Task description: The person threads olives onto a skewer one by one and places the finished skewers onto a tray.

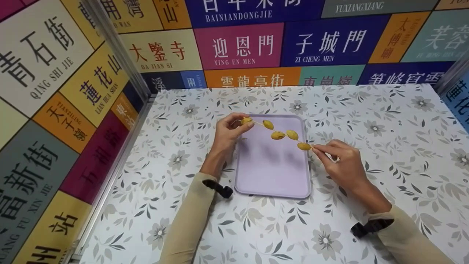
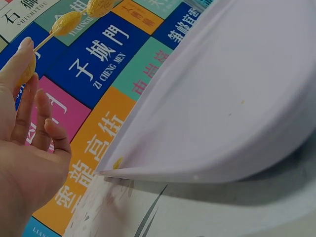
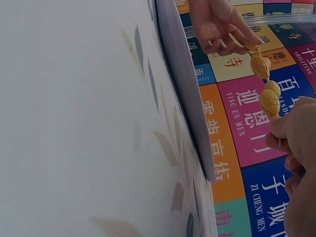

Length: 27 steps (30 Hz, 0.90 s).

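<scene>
A thin skewer threaded with several wrinkled, yellow, olive-like fruits [image 1: 277, 135] is held slanting above a pale purple tray [image 1: 271, 178]. My left hand [image 1: 229, 132] pinches the fruit at the far left end between thumb and fingers. At the lower right end, the thumb and fingers of my right hand [image 1: 342, 161] pinch the bare tip of the stick. Gaps of stick show between some fruits, while two in the middle sit close together. In the right wrist view, the strung fruits [image 3: 269, 101] stretch between both hands.
The tray lies on a white tabletop [image 1: 176, 216] printed with grey leaves and flowers. Panels with coloured street-name signs [image 1: 238, 46] stand behind and along the left side. Dark straps with small cameras [image 1: 220, 189] sit on both wrists over beige sleeves.
</scene>
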Available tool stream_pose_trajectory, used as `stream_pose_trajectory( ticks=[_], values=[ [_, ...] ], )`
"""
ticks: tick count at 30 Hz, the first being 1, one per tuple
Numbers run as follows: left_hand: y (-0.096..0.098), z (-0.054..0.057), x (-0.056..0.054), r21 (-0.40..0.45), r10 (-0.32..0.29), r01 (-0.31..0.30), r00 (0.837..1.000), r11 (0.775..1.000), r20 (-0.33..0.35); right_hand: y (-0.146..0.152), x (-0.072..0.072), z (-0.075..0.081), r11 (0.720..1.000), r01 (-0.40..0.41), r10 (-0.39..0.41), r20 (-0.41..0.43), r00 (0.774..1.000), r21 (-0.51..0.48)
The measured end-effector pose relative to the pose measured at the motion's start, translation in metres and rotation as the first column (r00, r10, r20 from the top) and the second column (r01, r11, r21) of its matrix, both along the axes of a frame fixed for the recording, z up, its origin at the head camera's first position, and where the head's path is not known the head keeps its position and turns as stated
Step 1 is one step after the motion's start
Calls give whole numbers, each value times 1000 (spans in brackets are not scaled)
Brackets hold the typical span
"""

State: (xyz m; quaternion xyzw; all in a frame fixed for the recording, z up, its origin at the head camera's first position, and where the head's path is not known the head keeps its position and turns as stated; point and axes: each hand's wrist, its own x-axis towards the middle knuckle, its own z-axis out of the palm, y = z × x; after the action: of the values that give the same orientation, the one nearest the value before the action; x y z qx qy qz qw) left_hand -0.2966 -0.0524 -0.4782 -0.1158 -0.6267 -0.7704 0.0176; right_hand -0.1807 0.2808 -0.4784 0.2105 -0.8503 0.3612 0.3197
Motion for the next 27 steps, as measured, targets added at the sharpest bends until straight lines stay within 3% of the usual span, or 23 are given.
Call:
stream_pose_trajectory(
  ticks=[9,17,27],
  values=[
    [0,4,2,-8,-53,53,999,999,5,1,-1,0,1000,-17,17,19,1000,-1],
    [0,7,4,-79,-53,50,998,996,-33,1,-2,-3,998,-56,54,-35,998,-34],
    [2,9,7,-160,-70,56,994,986,-84,0,-2,-4,996,-64,63,-18,998,-61]
  ],
)
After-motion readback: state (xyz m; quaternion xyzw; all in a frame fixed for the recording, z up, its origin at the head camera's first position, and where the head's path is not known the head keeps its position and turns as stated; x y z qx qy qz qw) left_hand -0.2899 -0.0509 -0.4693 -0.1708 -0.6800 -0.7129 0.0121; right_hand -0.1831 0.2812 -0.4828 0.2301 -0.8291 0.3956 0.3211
